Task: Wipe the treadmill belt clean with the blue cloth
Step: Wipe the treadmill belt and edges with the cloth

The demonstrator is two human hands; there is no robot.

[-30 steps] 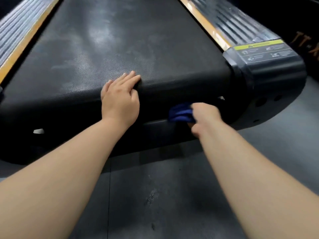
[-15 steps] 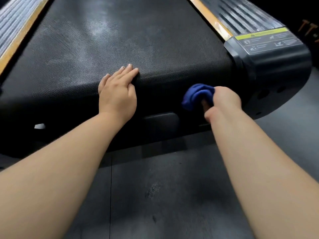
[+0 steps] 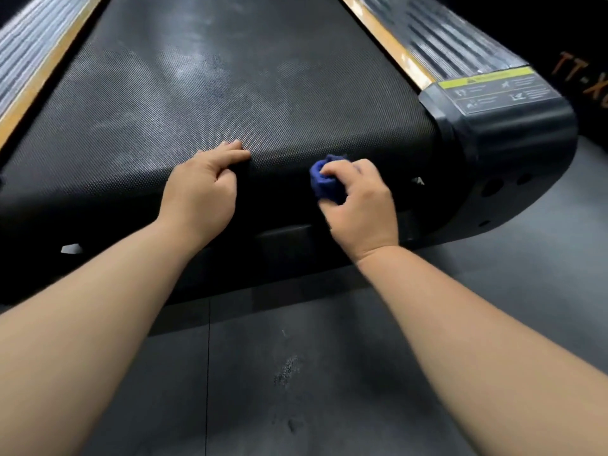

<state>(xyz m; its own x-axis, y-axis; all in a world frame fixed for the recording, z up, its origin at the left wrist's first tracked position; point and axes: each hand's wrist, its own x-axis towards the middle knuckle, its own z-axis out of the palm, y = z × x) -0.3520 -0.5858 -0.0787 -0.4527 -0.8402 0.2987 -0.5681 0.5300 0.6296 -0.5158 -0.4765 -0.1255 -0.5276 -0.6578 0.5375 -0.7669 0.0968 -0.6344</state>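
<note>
The black textured treadmill belt (image 3: 230,93) fills the upper half of the view and curves down over its near end. It carries pale dusty smears near the middle. My right hand (image 3: 362,205) grips a bunched blue cloth (image 3: 324,181) against the belt's rounded near edge, right of centre. My left hand (image 3: 200,189) rests on the same edge to the left, its fingers straight and flat on the belt.
Ribbed grey side rails with orange strips run along both sides of the belt (image 3: 437,44). A black end cap with a yellow warning label (image 3: 493,90) sits at the right rear corner. Dark rubber floor (image 3: 296,373) lies below.
My right hand has lifted the blue cloth from low on the treadmill's rear face up onto the belt's curved edge. My left hand has stayed in place.
</note>
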